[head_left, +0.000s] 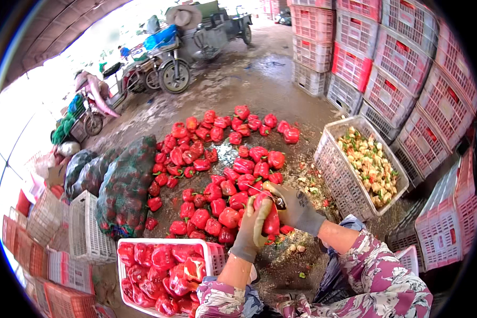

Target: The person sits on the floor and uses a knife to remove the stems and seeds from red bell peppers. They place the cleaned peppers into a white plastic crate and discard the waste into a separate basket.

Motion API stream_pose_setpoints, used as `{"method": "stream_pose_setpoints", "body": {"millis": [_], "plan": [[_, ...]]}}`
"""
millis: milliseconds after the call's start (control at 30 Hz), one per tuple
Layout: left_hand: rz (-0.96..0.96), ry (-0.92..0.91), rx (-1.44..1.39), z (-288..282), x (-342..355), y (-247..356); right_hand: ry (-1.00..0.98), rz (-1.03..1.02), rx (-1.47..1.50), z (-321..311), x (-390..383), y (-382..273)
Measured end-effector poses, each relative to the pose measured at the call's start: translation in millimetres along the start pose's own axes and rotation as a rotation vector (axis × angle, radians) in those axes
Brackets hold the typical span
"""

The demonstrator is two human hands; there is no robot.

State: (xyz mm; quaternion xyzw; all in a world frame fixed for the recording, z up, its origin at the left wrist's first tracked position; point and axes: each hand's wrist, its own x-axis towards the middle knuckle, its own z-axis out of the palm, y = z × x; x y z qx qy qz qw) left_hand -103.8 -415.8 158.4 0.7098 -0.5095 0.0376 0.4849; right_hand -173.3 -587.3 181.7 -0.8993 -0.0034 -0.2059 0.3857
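My left hand (250,230), in a grey and tan work glove, is closed around a red bell pepper (271,221) held above the floor. Gloved the same way, my right hand (298,209) meets the pepper's upper end and grips a small knife (257,189); its thin blade points left across the top of the pepper, and the fingers partly hide its handle. Beneath and beyond both hands, loose red bell peppers (200,218) are heaped on the wet floor. A white crate (215,259) filled with red peppers stands by my left forearm.
At the right, a tilted crate (338,177) holds pale pepper cores with green stems. Scraps litter the floor beside it. Full green mesh sacks (126,185) and more crates (85,228) stand left. Tall crate stacks (403,69) line the right; a three-wheeler (175,76) is parked behind.
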Motion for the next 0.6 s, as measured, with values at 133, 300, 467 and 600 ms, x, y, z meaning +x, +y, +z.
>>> {"method": "stream_pose_setpoints", "body": {"millis": [133,300,467,600], "plan": [[-0.589,0.081,-0.750,34.3,7.1,12.3,0.046,0.024,0.059,4.7,-16.6,30.9],[-0.711,-0.163,-0.716,34.3,38.1,42.5,-0.047,0.214,0.309,-41.8,-20.1,23.6],[-0.967,-0.276,-1.072,39.8,52.3,58.5,-0.062,0.404,0.377,-72.7,-37.4,31.4],[-0.955,-0.388,-1.162,48.8,55.4,56.8,-0.094,0.541,0.436,-91.6,-50.1,40.7]]}}
